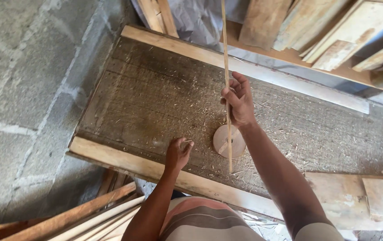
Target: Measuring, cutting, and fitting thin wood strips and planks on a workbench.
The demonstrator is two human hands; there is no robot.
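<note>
Two hands are at work over a rough board surface (146, 98) dusted with sawdust and shavings. My right hand (239, 103) is raised above it, fingers curled and pinched shut on a long thin wooden stick (226, 67) that stands nearly upright, running from the top of the view down past my hand to a tip near the front edge of the surface. Just below that hand lies a small round wooden disc (222, 139), flat on the surface, and the stick crosses in front of it; whether its tip touches the disc or the surface I cannot tell. My left hand (178, 153) is lower and well apart from the right, near the front rail of the surface, its fingers closed together around something small and pale that I cannot make out. The disc sits just to the right of that hand, not touching it. Pale wooden planks (334, 31) are stacked along the far side of the surface, and more wooden strips (88, 214) lean below its front edge on the left. A grey block wall (26, 89) fills the left side of the view.
</note>
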